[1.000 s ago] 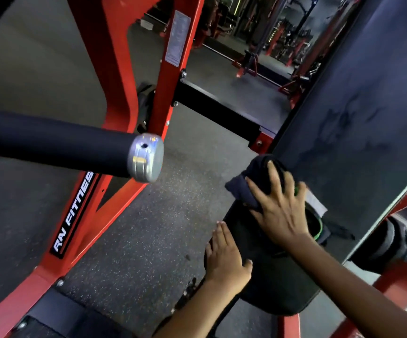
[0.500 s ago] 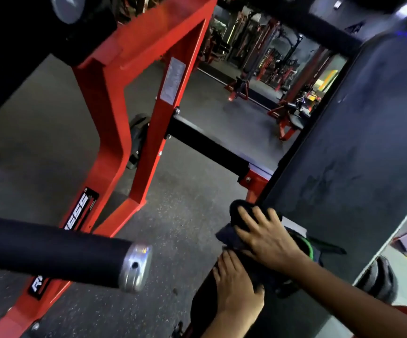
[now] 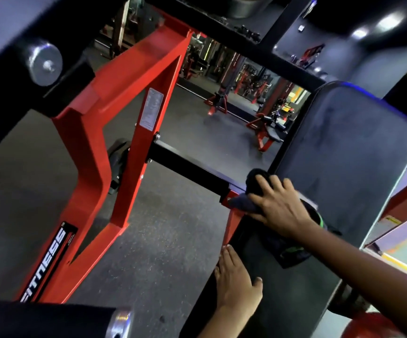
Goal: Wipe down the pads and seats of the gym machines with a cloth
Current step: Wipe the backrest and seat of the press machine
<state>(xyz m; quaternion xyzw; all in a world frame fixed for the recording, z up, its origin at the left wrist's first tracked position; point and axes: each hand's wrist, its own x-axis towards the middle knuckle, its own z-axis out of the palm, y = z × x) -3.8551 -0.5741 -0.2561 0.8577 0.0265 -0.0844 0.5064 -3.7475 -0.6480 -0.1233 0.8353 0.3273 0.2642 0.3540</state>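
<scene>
- Overhead, our red machine frame [image 3: 124, 132] stands left of the tall back pad [image 3: 348, 152].
- Below it, the seat [image 3: 265, 272] is where we are wiping.
- Our right hand [image 3: 278, 206] presses flat, fingers spread, on the dark cloth [image 3: 253, 189] at the seat's rear corner.
- Our left hand [image 3: 234, 281] rests open on the seat edge, gripping nothing.
- Unpinched, the cloth could slide off that corner to the floor [image 3: 161, 240].

Red frame [image 3: 124, 123], white "FITNESS" lettering on black strip; black seat [image 3: 258, 259]; dark cloth [image 3: 256, 189]; speckled grey floor [image 3: 161, 240].
</scene>
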